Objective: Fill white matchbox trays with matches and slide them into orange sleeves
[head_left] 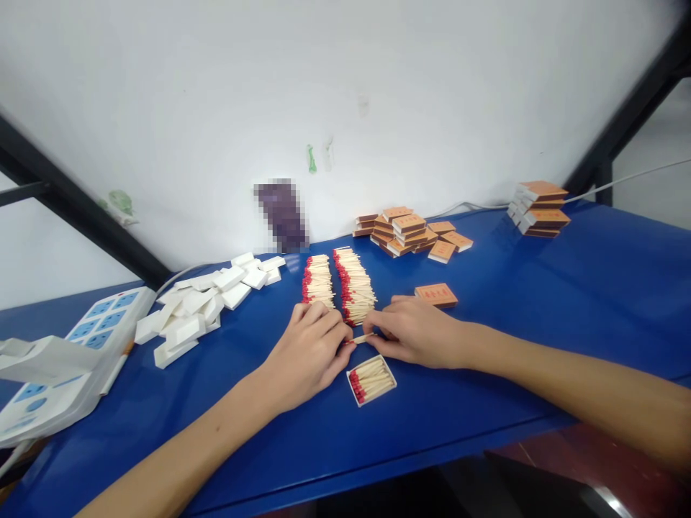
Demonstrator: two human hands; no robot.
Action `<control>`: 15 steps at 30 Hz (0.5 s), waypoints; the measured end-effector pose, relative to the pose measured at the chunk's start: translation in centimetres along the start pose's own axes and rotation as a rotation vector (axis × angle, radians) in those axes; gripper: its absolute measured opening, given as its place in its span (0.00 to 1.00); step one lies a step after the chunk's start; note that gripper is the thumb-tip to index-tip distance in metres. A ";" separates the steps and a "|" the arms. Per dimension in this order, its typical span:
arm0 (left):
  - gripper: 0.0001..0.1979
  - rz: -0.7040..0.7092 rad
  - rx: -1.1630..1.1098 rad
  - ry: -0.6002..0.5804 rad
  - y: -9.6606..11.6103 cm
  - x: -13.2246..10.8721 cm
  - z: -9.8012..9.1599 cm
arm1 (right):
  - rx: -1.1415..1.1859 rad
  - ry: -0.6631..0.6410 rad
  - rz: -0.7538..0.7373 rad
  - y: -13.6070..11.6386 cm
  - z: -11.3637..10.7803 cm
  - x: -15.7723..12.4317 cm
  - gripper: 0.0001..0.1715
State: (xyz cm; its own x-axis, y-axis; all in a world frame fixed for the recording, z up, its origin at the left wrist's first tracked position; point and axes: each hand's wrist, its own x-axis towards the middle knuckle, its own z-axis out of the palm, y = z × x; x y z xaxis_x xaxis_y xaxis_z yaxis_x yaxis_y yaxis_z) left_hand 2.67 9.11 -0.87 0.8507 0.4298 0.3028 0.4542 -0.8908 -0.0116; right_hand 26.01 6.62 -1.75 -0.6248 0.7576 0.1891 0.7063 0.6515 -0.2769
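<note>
Between my two hands, just in front of the match piles, are a few matches (360, 338). My left hand (316, 344) pinches them at the red-headed end, and my right hand (402, 329) grips the plain end. Close below lies a white matchbox tray (393, 374) filled with red-tipped matches, heads to the left. Beyond my fingers run two long piles of loose matches, a left pile (319, 279) and a right pile (356, 284). One orange matchbox (437, 294) rests just behind my right hand.
White paper trays (205, 302) lie heaped at the left, beside a white power strip (108, 324) with blue sockets. Orange matchboxes (404, 229) are piled along the wall, with another stack (543, 208) at the far right. The blue table (475, 424) ends at a front edge near me.
</note>
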 end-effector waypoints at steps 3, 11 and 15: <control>0.12 -0.010 -0.004 -0.021 0.0 0.1 0.0 | 0.007 0.008 0.010 -0.1 0.0 0.0 0.10; 0.12 -0.018 0.018 -0.036 0.2 0.1 -0.1 | 0.008 -0.005 0.032 -0.3 -0.2 0.1 0.08; 0.11 -0.017 0.023 -0.020 0.2 0.0 0.1 | 0.007 -0.026 0.037 -0.2 -0.4 0.1 0.08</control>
State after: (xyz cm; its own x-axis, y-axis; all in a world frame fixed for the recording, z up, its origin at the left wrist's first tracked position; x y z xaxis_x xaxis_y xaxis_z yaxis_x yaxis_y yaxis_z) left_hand 2.80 8.95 -0.93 0.8477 0.4479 0.2843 0.4745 -0.8798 -0.0286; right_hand 25.88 6.59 -1.31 -0.6069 0.7798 0.1539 0.7268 0.6228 -0.2896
